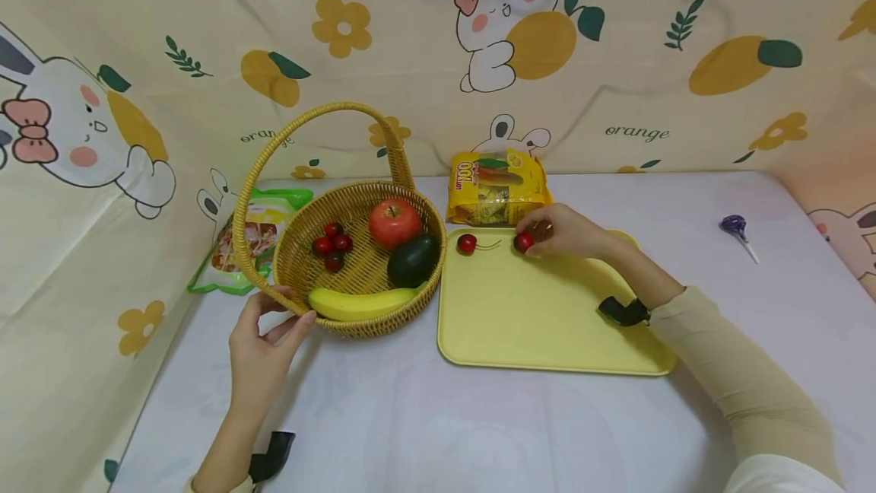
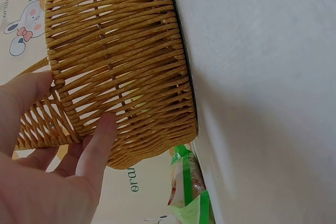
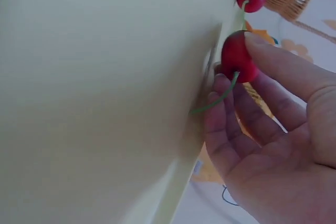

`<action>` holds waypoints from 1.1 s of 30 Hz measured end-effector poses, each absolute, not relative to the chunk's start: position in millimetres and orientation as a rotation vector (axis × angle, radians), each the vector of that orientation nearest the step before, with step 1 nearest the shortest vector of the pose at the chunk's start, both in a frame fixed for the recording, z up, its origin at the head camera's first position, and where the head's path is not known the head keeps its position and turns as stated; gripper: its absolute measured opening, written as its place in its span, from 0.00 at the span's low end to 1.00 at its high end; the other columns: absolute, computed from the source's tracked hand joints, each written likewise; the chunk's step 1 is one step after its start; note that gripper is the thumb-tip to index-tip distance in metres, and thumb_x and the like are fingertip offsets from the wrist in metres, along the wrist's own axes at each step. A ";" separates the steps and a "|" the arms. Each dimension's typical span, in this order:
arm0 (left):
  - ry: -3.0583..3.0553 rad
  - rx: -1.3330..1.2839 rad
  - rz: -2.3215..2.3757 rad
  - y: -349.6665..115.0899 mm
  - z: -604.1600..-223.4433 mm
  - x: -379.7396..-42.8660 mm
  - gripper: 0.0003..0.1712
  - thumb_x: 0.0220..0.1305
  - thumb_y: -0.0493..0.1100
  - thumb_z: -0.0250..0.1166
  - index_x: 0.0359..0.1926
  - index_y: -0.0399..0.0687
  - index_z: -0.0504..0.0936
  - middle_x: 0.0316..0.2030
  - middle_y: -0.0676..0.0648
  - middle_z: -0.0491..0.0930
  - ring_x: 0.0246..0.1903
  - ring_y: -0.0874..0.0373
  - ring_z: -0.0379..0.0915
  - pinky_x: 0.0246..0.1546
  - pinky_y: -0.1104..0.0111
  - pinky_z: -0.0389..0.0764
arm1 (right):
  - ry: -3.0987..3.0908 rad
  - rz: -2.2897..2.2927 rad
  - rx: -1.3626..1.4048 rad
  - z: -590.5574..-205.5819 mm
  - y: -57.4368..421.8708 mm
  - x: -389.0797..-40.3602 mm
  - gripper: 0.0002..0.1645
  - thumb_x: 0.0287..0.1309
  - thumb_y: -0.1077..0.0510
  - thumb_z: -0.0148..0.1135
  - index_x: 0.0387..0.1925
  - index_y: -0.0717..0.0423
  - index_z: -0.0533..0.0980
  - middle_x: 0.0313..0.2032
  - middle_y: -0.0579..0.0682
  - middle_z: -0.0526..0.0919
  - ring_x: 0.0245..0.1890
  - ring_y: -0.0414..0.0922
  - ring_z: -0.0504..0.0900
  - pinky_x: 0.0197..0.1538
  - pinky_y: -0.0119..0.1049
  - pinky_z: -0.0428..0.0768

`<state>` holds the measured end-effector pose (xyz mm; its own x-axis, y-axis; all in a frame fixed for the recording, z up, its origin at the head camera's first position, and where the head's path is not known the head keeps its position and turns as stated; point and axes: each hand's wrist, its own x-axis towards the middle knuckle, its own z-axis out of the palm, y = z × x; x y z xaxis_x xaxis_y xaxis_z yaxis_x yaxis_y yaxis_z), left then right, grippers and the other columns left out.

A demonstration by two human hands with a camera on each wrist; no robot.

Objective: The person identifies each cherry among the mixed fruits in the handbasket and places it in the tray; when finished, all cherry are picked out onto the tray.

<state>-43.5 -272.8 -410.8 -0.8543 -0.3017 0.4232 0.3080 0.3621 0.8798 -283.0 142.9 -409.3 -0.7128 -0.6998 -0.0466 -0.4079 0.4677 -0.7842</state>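
Note:
My left hand (image 1: 263, 348) grips the wicker basket (image 1: 287, 249) at its rim, by the foot of the tall handle; in the left wrist view its fingers curl round the woven side (image 2: 115, 66). Inside the basket are a banana (image 1: 363, 303), a red apple (image 1: 395, 224), a dark green avocado (image 1: 414, 260) and several small cherries (image 1: 333, 243). Over the far edge of the yellow tray (image 1: 534, 318), my right hand (image 1: 568, 230) pinches a red cherry (image 3: 237, 56) between thumb and fingers, its green stem hanging free. Another cherry (image 1: 467, 243) with a stem lies on the tray's far left corner.
Behind the tray stands a yellow snack bag (image 1: 498, 187). A green and white food packet (image 1: 253, 242) lies left of the basket, partly behind it. Far right on the table is a purple-wrapped lollipop (image 1: 735, 228). A printed cloth wall closes off the back.

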 end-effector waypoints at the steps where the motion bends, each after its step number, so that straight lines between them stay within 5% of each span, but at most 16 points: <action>1: -2.102 -0.007 -1.523 -272.8 -410.7 -43.7 0.26 0.55 0.21 0.69 0.55 0.24 0.72 0.47 0.36 0.74 0.47 0.53 0.71 0.42 0.75 0.86 | 2.369 -1.105 -0.941 -409.6 143.1 -283.0 0.19 0.52 0.69 0.73 0.47 0.68 0.80 0.41 0.57 0.84 0.41 0.51 0.82 0.43 0.30 0.84; 12: -2.105 -0.003 -1.522 -271.1 -410.4 -45.1 0.26 0.54 0.21 0.69 0.55 0.25 0.72 0.47 0.36 0.74 0.47 0.52 0.72 0.42 0.75 0.86 | 2.436 -1.067 -0.977 -405.8 141.5 -275.5 0.17 0.51 0.70 0.73 0.45 0.68 0.81 0.39 0.58 0.85 0.38 0.51 0.83 0.42 0.37 0.86; 19: -2.106 -0.011 -1.524 -269.2 -410.2 -45.2 0.26 0.54 0.21 0.69 0.54 0.25 0.72 0.47 0.37 0.74 0.46 0.52 0.72 0.42 0.75 0.86 | 2.496 -1.002 -1.169 -360.8 122.9 -267.7 0.13 0.56 0.68 0.70 0.44 0.65 0.82 0.41 0.55 0.86 0.40 0.50 0.83 0.47 0.47 0.86; 26: -2.102 -0.007 -1.535 -270.0 -409.4 -46.0 0.26 0.55 0.21 0.69 0.55 0.25 0.72 0.47 0.36 0.74 0.47 0.51 0.72 0.42 0.75 0.86 | 2.140 -1.240 -1.390 -306.1 15.2 -269.9 0.15 0.59 0.64 0.69 0.47 0.65 0.80 0.43 0.55 0.84 0.42 0.47 0.83 0.49 0.39 0.86; 33: -2.112 0.001 -1.533 -273.8 -410.3 -44.9 0.26 0.55 0.21 0.69 0.55 0.26 0.73 0.47 0.35 0.73 0.47 0.50 0.72 0.42 0.73 0.86 | 1.891 -1.070 -1.492 -306.4 -102.1 -272.8 0.17 0.59 0.67 0.68 0.50 0.67 0.79 0.47 0.59 0.82 0.46 0.47 0.82 0.50 0.31 0.84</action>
